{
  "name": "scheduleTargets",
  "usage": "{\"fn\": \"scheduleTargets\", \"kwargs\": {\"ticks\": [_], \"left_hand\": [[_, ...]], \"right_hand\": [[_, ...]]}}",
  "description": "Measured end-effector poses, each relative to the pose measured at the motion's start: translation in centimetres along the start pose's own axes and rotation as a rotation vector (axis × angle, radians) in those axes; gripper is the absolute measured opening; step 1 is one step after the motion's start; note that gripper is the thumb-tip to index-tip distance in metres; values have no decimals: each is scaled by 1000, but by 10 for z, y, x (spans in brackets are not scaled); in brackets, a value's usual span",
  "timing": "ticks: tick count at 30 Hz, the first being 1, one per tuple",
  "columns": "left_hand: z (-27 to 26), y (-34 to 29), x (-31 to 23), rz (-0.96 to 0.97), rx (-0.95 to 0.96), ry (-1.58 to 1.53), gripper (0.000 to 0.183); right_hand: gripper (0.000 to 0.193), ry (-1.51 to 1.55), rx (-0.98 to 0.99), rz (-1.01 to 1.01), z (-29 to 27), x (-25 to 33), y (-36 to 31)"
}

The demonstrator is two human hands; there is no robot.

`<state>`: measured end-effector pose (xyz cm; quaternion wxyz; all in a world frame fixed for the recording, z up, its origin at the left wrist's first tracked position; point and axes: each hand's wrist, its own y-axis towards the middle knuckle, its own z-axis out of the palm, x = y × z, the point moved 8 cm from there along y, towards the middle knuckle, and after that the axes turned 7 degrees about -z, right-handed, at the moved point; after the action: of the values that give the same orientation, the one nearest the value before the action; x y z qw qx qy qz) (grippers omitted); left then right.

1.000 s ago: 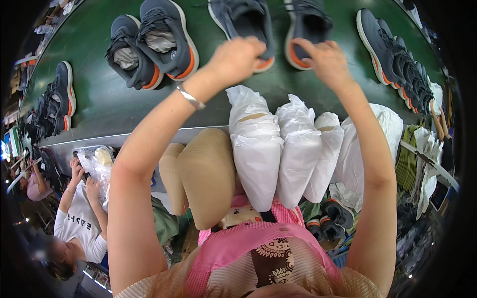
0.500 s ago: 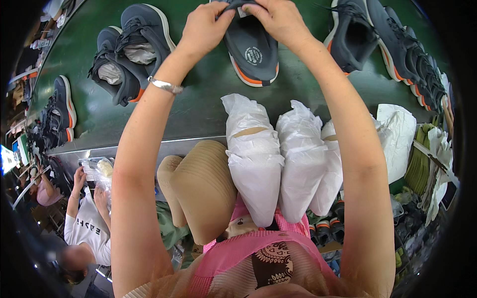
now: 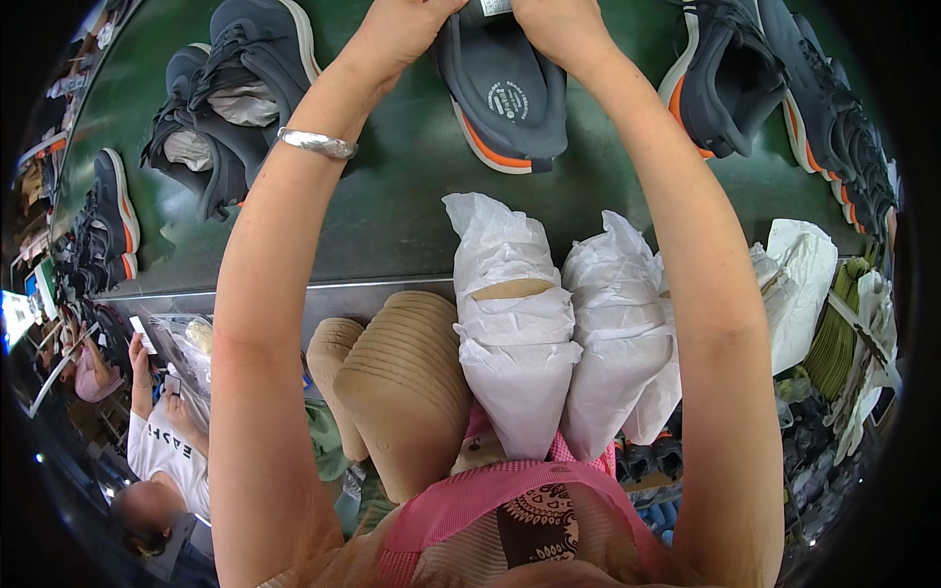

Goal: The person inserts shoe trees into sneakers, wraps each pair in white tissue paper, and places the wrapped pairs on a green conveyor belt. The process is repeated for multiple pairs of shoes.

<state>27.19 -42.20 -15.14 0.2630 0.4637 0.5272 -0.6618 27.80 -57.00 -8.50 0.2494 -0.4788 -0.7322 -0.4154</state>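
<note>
Green desk (image 3: 284, 250) bearing shoe (image 3: 508, 90) between left hand (image 3: 405, 27) and right hand (image 3: 566, 27), neither clearly nearer; long axis running up the view, heel (image 3: 534, 152) lowermost; fingertips cropped, grip on shoe impossible to tell.

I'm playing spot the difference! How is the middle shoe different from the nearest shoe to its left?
The left shoe has crumpled paper inside; the middle shoe shows a bare insole with pale printing.
The left shoe sits against another shoe; the middle shoe doesn't.
A white tag shows at the middle shoe; none shows on the left shoe.
Both are dark grey with pale sole edges.
</note>
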Motion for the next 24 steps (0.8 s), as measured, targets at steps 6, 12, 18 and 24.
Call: {"fn": "scheduleTargets", "kwargs": {"ticks": [6,12,18,24], "left_hand": [[0,-11,-11,36,-110,78,21],[-11,-138,-76,332,-273,458,38],[-106,-370,-46,45,-538,469,28],[-69,-399,102,-252,-356,218,31]], "right_hand": [[28,-13,26,11,5,-1,-2],[28,132,292,-98,-12,50,-22],[18,-417,293,-608,-43,201,-64],[21,-60,795,-444,82,325,-166]]}}
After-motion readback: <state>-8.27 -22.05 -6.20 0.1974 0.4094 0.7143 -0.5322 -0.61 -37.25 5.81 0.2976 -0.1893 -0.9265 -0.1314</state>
